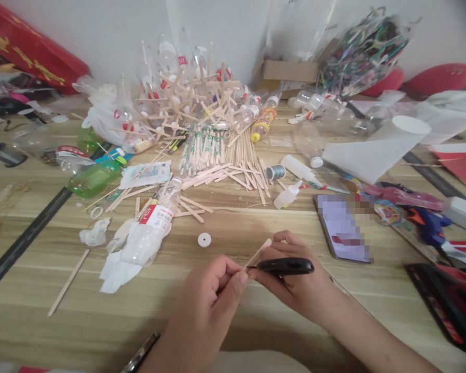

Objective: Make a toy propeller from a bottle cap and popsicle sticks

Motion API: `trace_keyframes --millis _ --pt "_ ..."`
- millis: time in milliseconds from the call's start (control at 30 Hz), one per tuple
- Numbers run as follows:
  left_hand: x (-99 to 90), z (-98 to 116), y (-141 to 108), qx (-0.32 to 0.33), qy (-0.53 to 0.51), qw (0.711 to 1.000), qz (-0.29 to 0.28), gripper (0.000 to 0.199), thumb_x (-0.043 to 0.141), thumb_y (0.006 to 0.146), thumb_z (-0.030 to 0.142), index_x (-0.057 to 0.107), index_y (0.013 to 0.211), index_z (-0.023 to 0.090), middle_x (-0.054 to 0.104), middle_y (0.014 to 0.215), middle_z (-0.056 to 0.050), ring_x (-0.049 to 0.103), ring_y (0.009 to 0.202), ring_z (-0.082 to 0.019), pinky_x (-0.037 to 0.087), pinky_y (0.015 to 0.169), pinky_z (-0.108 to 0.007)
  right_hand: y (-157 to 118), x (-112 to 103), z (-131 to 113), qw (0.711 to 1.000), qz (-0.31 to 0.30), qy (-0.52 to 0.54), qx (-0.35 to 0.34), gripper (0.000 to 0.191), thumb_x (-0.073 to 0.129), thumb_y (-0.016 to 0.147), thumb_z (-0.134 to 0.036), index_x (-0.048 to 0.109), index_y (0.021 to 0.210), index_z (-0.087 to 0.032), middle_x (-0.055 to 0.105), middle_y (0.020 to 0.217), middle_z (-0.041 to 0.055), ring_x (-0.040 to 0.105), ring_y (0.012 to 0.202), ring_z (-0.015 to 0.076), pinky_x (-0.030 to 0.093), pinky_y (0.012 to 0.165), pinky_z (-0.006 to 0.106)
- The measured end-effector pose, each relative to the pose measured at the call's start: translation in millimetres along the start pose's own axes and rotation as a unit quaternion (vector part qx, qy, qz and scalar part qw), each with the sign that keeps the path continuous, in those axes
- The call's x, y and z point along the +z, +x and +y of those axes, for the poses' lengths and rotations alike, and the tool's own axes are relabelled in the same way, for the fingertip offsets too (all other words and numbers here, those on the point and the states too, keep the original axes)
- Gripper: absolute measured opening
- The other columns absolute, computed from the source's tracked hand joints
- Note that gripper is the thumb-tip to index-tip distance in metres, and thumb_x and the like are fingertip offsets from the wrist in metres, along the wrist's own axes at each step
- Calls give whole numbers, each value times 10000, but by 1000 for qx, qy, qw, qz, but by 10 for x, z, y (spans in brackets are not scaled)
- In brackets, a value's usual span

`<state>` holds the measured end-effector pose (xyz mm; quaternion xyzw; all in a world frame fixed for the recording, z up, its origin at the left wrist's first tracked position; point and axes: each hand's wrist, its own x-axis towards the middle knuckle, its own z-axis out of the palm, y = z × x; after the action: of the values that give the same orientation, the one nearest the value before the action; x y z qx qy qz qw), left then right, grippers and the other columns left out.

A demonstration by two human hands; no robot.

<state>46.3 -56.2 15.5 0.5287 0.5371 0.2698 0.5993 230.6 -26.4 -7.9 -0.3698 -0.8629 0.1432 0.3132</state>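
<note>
My left hand point(221, 290) is closed, its thumb and fingers pinching the lower end of a wooden craft stick point(259, 254) that slants up to the right. My right hand point(295, 280) is closed around a black-handled tool point(285, 266). A narrow dark tip on the tool meets the stick close to my left fingertips; its exact kind is partly hidden by the hand. Just beyond my hands lies a white bottle cap point(204, 240) with a hole in its centre. Another craft stick point(68, 282) rests on the table to the left.
A clear bottle point(153, 223) lies on white tissue at left. Behind are heaped craft sticks point(217, 178), skewers point(243, 147) and several plastic bottles. To the right sit a phone point(339, 225), a glue bottle point(288, 195), a blue glue gun point(427, 223) and a black-red case point(446, 305).
</note>
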Motion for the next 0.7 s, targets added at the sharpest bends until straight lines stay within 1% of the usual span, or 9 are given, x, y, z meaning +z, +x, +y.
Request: trace_keyframes --millis 167,233,333,400,500,600,700 --pt "-17 -41 4 -11 4 1000 -17 292 467 916 445 568 785 204 344 485 96 291 434 -101 196 409 -221 -21 7 13 1000 -14 21 -12 217 532 964 -294 526 759 -219 598 580 -69 497 482 100 377 700 307" --pt "-20 -50 11 -21 16 999 -19 305 463 918 457 567 791 200 352 487 95 300 438 -100 203 414 -219 -42 21 23 1000 -6 19 -12 270 517 970 -312 501 717 -219 566 557 -71 481 477 100 368 697 306" --pt "-14 -40 17 -23 25 999 -22 305 451 922 454 564 801 198 369 490 94 317 441 -100 219 421 -218 -62 38 29 1000 24 6 -7 346 503 979 -359 464 667 -215 536 535 -67 460 470 101 352 680 302" --pt "-5 -25 14 -15 26 999 -21 305 445 924 451 570 808 198 372 491 94 322 442 -101 224 423 -219 -57 41 20 999 42 3 -3 350 519 977 -363 469 665 -212 552 536 -66 462 468 99 340 670 300" --pt "5 -6 3 -7 30 999 -15 306 444 925 445 587 819 195 355 488 96 313 441 -102 216 421 -222 -36 34 -3 998 58 -1 3 300 532 977 -322 509 700 -210 610 573 -60 496 489 101 325 656 300" --pt "5 2 -9 2 37 999 -11 296 445 926 425 593 817 193 340 492 96 302 443 -100 202 421 -225 -26 26 -6 999 50 -14 3 298 525 979 -314 511 701 -209 623 590 -54 507 504 104 330 670 303" --pt "1 -5 -13 4 35 999 -18 295 442 929 423 577 799 196 345 490 97 299 439 -98 203 419 -224 -43 33 26 1000 27 -8 -1 292 516 983 -339 517 722 -207 622 609 -55 510 513 102 337 702 304"
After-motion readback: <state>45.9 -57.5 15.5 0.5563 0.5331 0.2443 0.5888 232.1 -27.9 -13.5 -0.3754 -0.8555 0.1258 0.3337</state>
